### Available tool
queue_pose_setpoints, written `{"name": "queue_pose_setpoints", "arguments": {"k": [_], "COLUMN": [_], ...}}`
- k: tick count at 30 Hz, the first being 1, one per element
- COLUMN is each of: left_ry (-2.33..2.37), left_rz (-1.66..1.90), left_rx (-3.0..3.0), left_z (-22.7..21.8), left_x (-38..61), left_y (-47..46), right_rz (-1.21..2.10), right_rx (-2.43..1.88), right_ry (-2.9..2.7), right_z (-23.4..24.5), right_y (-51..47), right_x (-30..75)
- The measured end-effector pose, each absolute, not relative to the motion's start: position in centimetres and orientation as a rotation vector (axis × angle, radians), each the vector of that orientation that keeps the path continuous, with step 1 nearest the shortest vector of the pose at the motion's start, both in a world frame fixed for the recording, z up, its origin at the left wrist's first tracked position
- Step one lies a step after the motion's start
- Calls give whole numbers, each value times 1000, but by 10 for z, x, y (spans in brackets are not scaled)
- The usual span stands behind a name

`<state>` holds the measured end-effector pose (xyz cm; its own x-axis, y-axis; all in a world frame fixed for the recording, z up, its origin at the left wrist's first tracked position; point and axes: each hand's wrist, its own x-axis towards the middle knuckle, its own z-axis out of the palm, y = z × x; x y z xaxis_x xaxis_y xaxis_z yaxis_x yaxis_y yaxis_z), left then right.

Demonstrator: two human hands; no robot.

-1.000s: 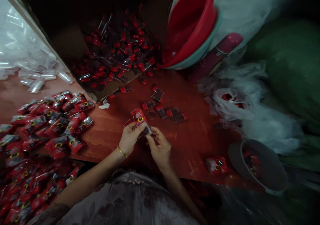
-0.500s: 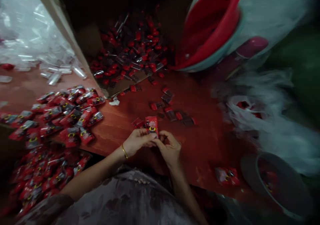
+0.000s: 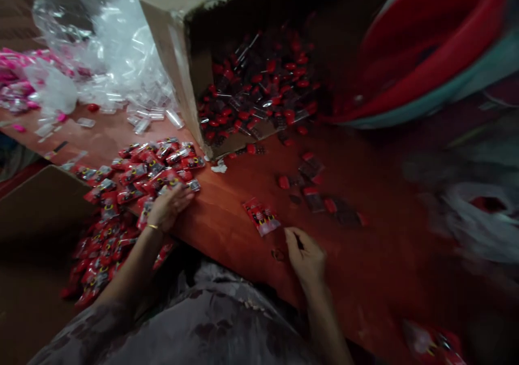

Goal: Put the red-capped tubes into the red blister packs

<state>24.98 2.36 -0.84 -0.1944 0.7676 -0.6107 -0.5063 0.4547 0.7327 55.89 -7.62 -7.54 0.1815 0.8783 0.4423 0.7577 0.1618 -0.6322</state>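
My left hand (image 3: 170, 207) is at the right edge of a heap of small red packets (image 3: 140, 173), its fingers stretched out and slightly blurred. No packet shows in its grip. My right hand (image 3: 308, 257) is above the red tabletop with thumb and fingertips pressed together. Whatever lies between those fingertips is too small and dark to make out. Just left of it are flat red printed wrappers (image 3: 261, 217) on the table. A small brownish ring-like mark (image 3: 278, 254) shows beside the fingers.
A cardboard box (image 3: 178, 57) on its side holds many red-capped clear pieces (image 3: 259, 94); several lie loose outside (image 3: 314, 198). Clear plastic tubes (image 3: 150, 113) are at the back left. More packets fill a lower carton (image 3: 44, 200). Right are a red basin (image 3: 425, 46) and a plastic bag (image 3: 482, 224).
The hands have parted. My left hand has moved left to the packet heap, and the red packet no longer shows between the hands. The camera view has turned left.
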Motion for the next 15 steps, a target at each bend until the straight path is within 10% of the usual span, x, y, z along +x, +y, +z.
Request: {"name": "queue_pose_setpoints", "arguments": {"k": [6,15], "left_ry": [1233,1286], "left_rz": [1619,946], "left_rx": [90,1841], "left_z": [3,-31], "left_x": [246,378], "left_y": [39,2], "right_rz": [96,130], "right_rx": [-1601,-1605], "right_ry": [-1682,-1647], "right_z": [-73,-74], "right_y": [-72,-72], "right_x": [556,559]}}
